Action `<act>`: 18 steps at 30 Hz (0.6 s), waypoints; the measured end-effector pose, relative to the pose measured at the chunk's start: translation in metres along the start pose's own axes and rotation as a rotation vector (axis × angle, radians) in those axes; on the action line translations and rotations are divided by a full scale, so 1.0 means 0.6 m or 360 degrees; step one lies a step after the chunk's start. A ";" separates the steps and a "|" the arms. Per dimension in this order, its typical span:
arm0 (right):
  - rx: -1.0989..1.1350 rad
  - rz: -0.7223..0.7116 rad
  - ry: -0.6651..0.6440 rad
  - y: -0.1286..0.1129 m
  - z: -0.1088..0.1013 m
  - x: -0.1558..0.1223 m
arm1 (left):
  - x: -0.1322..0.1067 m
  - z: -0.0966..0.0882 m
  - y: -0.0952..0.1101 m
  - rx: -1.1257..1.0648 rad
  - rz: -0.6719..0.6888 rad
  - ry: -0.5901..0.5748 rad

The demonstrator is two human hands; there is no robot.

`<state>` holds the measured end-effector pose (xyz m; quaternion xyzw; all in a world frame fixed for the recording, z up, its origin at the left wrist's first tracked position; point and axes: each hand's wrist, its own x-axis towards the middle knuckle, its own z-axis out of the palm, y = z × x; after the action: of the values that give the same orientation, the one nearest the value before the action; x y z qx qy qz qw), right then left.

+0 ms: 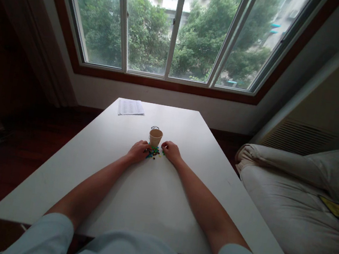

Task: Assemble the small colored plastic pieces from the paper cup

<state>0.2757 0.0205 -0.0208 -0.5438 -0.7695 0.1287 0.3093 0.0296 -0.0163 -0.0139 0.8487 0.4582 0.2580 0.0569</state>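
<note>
A brown paper cup (155,140) stands upright on the white table (146,200), its open top facing up. Just in front of it lies a loose pile of small coloured pieces (154,153) in green, blue, black and yellow, too small to name. At the pile's left edge is my left hand (138,151), fingers bent and closed among the pieces. My right hand (171,151) rests to the right of the pile, thumb and fingertips pinched together near the cup. What either hand holds is too small to make out.
Behind the cup lies a thin dark loop (155,127). Printed paper sheets (131,107) are at the table's far left corner. Beyond the table is a window (173,38). A sofa with a pale cover (276,181) stands on the right, a curtain (39,39) hangs on the left.
</note>
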 end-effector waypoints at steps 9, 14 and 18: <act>0.0250 -0.0073 0.0290 0.008 -0.003 -0.005 | 0.000 -0.003 0.002 0.0054 -0.0064 0.0028; 0.0231 -0.0185 0.0290 -0.015 -0.004 -0.015 | 0.000 -0.007 0.004 0.0026 -0.0076 0.0032; 0.0166 -0.0185 0.0246 -0.030 -0.011 -0.021 | 0.000 -0.008 0.005 -0.0005 -0.0070 0.0033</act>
<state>0.2692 0.0015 -0.0102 -0.4897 -0.7658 0.1079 0.4026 0.0295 -0.0186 -0.0089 0.8355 0.4770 0.2662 0.0591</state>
